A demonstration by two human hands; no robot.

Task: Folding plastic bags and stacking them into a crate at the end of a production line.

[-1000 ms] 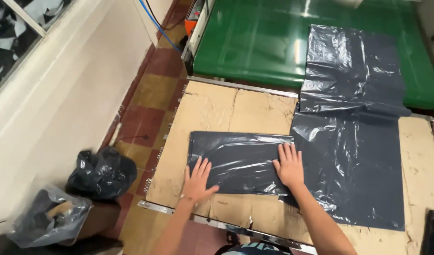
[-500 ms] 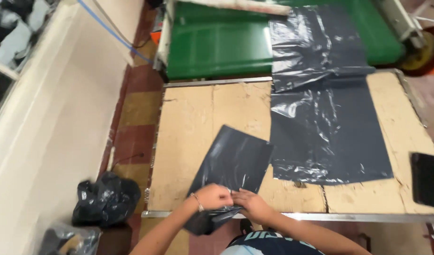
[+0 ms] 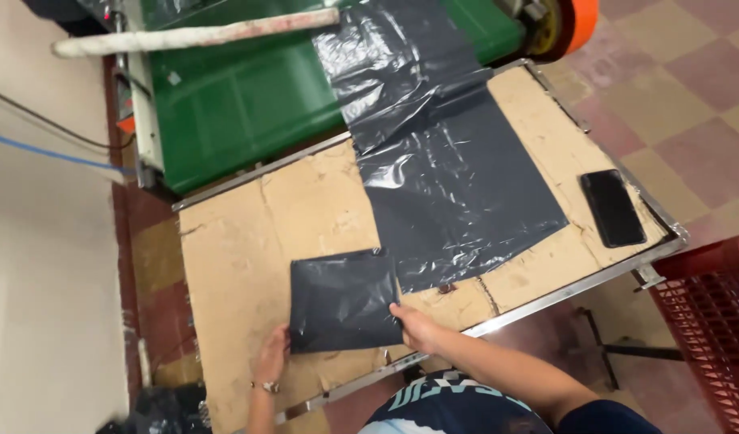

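Your left hand pinches the near left corner of the folded black plastic bag, fingers curled onto its edge. Your right hand presses on the bag's near right corner, thumb and fingers closed on the plastic; whether they grip under it or only hold it down you cannot tell from this view. A bracelet or watch sits at your left wrist.

The folded bag is a dark, roughly square packet lying flat on the cardboard-covered table, toward its near edge and left of centre. Just beside it on the right, almost touching its far right corner, lies a long sheet of black plastic film, spread flat and running away from you up onto the green conveyor belt at the far end of the table. A pale, worn roller bar lies across the far side of the belt.

On the right of the table, well apart from your hands, a black phone lies face up near the metal rim. Beyond that corner, to the near right, stands a red plastic crate. A bundle of black bags sits on the floor at the near left.
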